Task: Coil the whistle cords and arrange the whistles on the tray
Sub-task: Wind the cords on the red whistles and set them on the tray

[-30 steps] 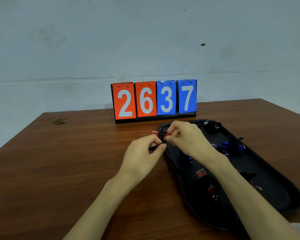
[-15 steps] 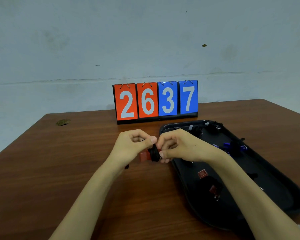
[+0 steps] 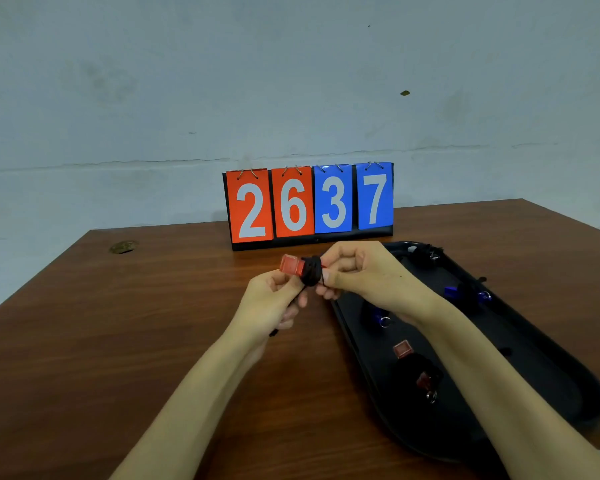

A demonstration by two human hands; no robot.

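A red whistle (image 3: 291, 264) with black cord (image 3: 311, 274) wound round its body is held above the table, just left of the black tray (image 3: 548, 372). My right hand (image 3: 357, 275) pinches the whistle's wrapped end. My left hand (image 3: 274, 303) grips the loose tail of the cord, which hangs out below the palm. On the tray lie another red whistle (image 3: 403, 349) with coiled cord, two blue whistles (image 3: 451, 292) (image 3: 378, 317), and a black bundle (image 3: 423, 254) at the far end.
A flip scoreboard (image 3: 309, 202) reading 2637 stands at the back of the wooden table (image 3: 118, 341), close behind my hands. A small brownish mark (image 3: 122, 247) lies at the far left. The tray reaches the table's right front edge.
Both hands have lifted the red whistle from the tray's rim to above the table. More cord is wound on it now, and the red mouthpiece points left.
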